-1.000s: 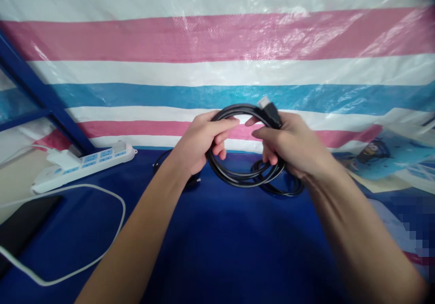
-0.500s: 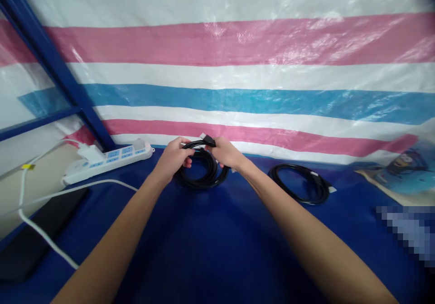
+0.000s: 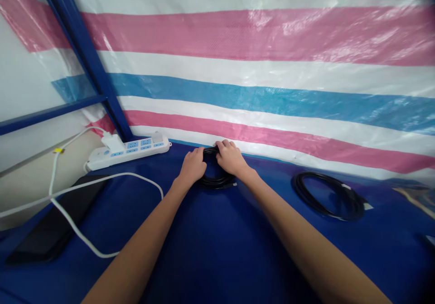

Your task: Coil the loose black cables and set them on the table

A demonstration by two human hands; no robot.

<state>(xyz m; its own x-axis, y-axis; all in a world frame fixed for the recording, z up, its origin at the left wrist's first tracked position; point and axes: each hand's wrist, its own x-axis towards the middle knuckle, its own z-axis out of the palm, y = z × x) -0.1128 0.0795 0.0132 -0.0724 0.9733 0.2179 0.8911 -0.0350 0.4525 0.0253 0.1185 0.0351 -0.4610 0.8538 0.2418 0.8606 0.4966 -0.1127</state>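
Note:
A coiled black cable (image 3: 217, 182) lies on the blue surface (image 3: 217, 240) close to the striped sheet. My left hand (image 3: 193, 164) is closed over the coil's left side, fingers curled round it. At the coil's upper right, my right hand (image 3: 231, 158) also grips it, with its fingertips at the top. The hands cover both sides of the loop, so only its top and bottom strands show. A small pale tip sticks out at the coil's lower right. Farther right rests a second black cable coil (image 3: 328, 195) with a whitish end, untouched.
A white power strip (image 3: 129, 151) with a plugged-in white adapter stands at the back left. Its white cord (image 3: 73, 224) loops near my left forearm. A flat black object (image 3: 57, 224) lies beneath the cord. Behind is a striped plastic sheet (image 3: 238, 73) and a blue frame post (image 3: 83, 55).
The cable strands and connector end held up above the coil are now down against it, and both hands have lowered onto the coil. The view has swung left.

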